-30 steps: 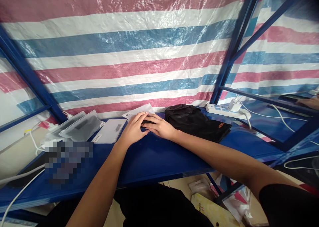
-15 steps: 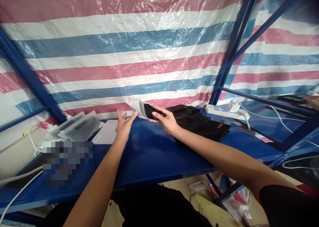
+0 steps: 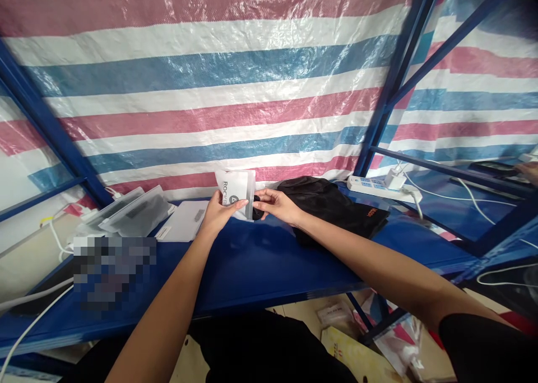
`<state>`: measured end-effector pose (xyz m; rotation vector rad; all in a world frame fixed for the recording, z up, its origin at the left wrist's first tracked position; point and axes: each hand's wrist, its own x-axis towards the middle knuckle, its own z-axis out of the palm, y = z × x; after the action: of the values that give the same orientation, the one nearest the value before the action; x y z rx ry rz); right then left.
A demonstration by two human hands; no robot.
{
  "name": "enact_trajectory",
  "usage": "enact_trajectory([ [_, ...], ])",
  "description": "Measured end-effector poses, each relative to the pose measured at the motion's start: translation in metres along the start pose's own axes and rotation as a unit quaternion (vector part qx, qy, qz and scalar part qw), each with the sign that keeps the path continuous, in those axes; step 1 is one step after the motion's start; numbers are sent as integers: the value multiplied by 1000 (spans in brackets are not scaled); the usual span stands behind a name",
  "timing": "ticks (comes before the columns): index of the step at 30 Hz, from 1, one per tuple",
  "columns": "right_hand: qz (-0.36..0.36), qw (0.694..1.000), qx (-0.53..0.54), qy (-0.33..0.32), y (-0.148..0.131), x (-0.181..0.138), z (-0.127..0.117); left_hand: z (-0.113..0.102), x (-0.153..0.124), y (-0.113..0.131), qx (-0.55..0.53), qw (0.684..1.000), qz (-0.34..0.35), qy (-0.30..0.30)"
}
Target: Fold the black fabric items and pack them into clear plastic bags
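Note:
My left hand (image 3: 222, 210) grips a white zip-lock plastic bag (image 3: 236, 188) with dark lettering, thumb across its front. At the bag's right-hand opening, my right hand (image 3: 275, 205) pinches a small black item (image 3: 256, 209) that sticks partly out of it; the rest of that item is hidden inside. Both hands hover over the blue table (image 3: 252, 271). Just right of my right hand lies a folded black cloth item (image 3: 332, 206) with small orange lettering.
A white box (image 3: 181, 221) and grey translucent pouches (image 3: 137, 213) lie on the left. A white power strip (image 3: 378, 188) with cables stands at the right back. Blue metal posts (image 3: 393, 86) frame the striped sheet (image 3: 218, 108). Another person's hand (image 3: 530, 171) shows at the far right.
My left hand, open before, has closed on the bag. The bag has turned so its printed face shows, and less of the black item sticks out of it.

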<state>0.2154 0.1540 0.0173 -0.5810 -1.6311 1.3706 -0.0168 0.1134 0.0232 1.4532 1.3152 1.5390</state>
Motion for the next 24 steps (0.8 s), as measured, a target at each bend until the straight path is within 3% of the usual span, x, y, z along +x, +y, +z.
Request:
enact_trajectory([
  [4,51,997,33,-41,0,-2,-3,-2,-1,0,50,999,2,-17],
  [7,72,996,59,3,-1,-1,-3,-3,1,-1,70,997,12,-32],
  [12,67,978,182,78,-5,5,-5,-3,6,-2,6,998,12,58],
  [13,63,973,204,85,-5,6,-5,-2,5,-2,-25,999,-12,43],
  [17,60,960,260,89,-5,5,-1,3,-1,-5,-98,985,-89,-115],
  [21,60,946,297,113,0,6,1,8,-2,-9,-38,993,-36,-109],
  [24,56,938,311,141,5,9,1,12,-2,-9,-19,989,-19,-142],
])
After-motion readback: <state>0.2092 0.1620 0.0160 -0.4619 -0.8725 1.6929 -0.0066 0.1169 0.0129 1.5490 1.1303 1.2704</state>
